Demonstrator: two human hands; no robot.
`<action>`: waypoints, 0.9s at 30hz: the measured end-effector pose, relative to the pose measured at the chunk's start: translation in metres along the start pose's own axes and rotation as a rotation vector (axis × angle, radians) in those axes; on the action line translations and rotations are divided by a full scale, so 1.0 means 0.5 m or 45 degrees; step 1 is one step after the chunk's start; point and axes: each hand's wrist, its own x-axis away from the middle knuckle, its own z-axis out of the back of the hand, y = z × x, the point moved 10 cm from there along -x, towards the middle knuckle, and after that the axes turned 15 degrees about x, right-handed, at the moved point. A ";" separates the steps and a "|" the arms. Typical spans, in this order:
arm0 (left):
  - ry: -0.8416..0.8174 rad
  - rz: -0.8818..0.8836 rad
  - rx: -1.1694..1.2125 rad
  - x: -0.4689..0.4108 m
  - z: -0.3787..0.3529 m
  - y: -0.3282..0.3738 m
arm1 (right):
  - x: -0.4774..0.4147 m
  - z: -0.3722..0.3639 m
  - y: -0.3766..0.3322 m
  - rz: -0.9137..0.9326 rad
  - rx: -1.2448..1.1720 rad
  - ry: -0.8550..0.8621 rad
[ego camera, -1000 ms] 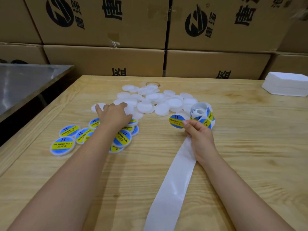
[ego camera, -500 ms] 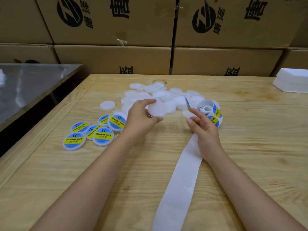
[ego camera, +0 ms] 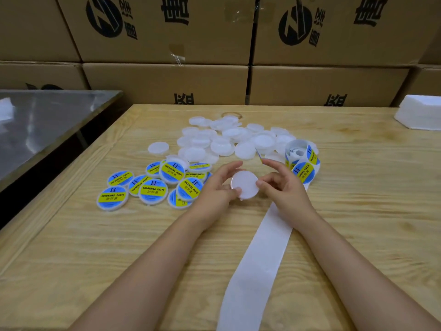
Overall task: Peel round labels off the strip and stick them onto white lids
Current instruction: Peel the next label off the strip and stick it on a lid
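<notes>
My left hand [ego camera: 214, 189] grips a bare white lid [ego camera: 244, 185] by its edge, just above the table, flat top facing me. My right hand [ego camera: 285, 189] is beside it, thumb touching the lid's right rim. A peeled round label [ego camera: 259, 156], blue and yellow and seen edge-on, clings to the tip of that hand's raised index finger. The label roll [ego camera: 302, 161] stands behind my right hand. Its empty white backing strip [ego camera: 257, 259] trails toward me under my right wrist.
Several bare white lids [ego camera: 229, 139] lie heaped at the table's middle back. Several labelled lids [ego camera: 152, 187] lie left of my left hand. A white stack [ego camera: 422, 113] sits at the far right, cardboard boxes [ego camera: 167, 82] stand behind, and a steel table [ego camera: 47, 120] is on the left.
My left hand picked a bare lid from the heap and brought it toward me. My right hand lifted the peeled label off the strip and moved in beside the lid.
</notes>
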 end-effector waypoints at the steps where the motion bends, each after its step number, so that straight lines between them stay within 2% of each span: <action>1: 0.010 0.019 0.019 -0.002 0.001 -0.005 | 0.001 0.003 0.000 -0.001 -0.006 0.010; 5: -0.038 0.123 0.150 -0.007 -0.006 -0.021 | 0.003 0.006 -0.013 0.045 0.013 0.017; 7: 0.001 0.138 0.180 -0.009 0.000 -0.024 | 0.000 0.021 -0.015 0.033 -0.011 0.089; 9: 0.060 0.150 0.218 -0.011 0.007 -0.028 | -0.002 0.042 -0.001 -0.063 -0.225 0.181; 12: 0.111 0.175 0.274 -0.012 0.011 -0.031 | -0.003 0.041 0.028 -0.211 -0.510 0.164; 16: 0.055 0.181 0.311 -0.010 0.003 -0.027 | 0.000 0.022 0.035 -0.252 -0.463 0.075; 27: -0.086 0.157 0.346 -0.008 -0.013 -0.018 | -0.007 0.011 0.063 -0.365 -0.415 0.023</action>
